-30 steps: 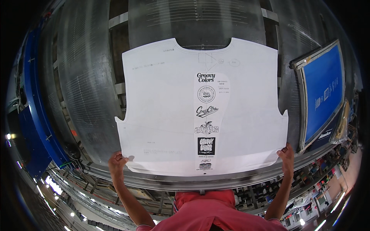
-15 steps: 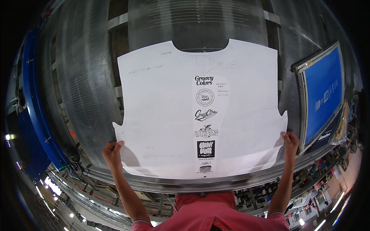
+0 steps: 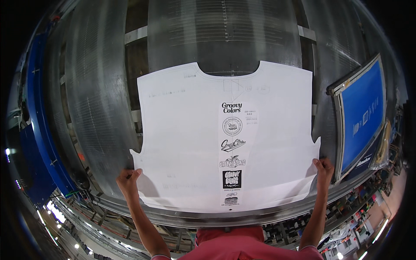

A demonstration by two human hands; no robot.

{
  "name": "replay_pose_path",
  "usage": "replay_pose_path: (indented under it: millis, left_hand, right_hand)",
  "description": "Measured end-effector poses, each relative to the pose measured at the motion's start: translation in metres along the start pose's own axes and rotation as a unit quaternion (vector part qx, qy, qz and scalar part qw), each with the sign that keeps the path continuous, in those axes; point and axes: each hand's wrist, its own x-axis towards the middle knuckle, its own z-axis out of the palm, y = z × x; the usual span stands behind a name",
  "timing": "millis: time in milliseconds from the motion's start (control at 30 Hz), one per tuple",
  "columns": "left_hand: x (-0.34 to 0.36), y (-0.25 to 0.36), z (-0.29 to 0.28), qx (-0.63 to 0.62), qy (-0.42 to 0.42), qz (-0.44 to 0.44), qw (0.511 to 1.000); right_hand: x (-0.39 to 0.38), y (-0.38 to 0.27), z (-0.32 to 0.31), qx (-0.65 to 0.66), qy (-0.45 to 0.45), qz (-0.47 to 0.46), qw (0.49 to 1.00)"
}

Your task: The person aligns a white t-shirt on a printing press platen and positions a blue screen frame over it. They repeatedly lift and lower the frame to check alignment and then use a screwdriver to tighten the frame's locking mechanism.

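Though wide, one white paper pattern (image 3: 186, 134) in two hands (image 3: 128, 178) (image 3: 323, 167).

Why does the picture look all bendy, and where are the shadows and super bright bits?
In the head view, the wide lens curves the blue bar; in the same head view, soft shadows lie on the white paper beside the left hand and right hand; also in the head view, white lights glare at lower left.

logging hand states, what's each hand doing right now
Left hand: closed, pinching the left edge of the white shirt-shaped paper sheet.
Right hand: closed, pinching the sheet's right edge.
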Motion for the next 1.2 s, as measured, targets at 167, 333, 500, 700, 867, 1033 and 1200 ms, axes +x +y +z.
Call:
replay_pose_path:
  millis: [167,333,500,700,867,1033,1200]
  left_hand:
    - [0.000,-0.001,0.000,0.008,0.006,0.002,1.000]
    - [-0.001,0.008,-0.001,0.024,0.015,-0.004,1.000]
    - [-0.004,0.009,0.000,0.022,0.012,-0.008,1.000]
    - [0.017,-0.053,-0.004,0.053,0.011,0.130,0.990]
    - [0.003,0.005,0.007,0.080,0.016,0.022,0.996]
    - [0.008,-0.010,0.003,0.008,0.012,0.045,0.999]
    - [0.024,-0.026,0.000,0.009,-0.010,0.061,0.998]
  right_hand:
    - [-0.001,-0.007,0.003,0.005,0.003,-0.022,1.000]
    - [-0.001,0.003,0.001,0.010,0.001,-0.016,1.000]
    - [-0.003,0.007,0.000,0.013,-0.002,-0.018,1.000]
    - [0.011,0.046,-0.007,-0.050,-0.007,-0.044,0.998]
    - [0.009,0.002,0.007,-0.010,0.016,0.003,1.000]
    - [0.001,-0.005,0.006,0.020,0.004,-0.047,0.999]
    - [0.011,0.002,0.012,0.023,-0.001,-0.093,0.995]
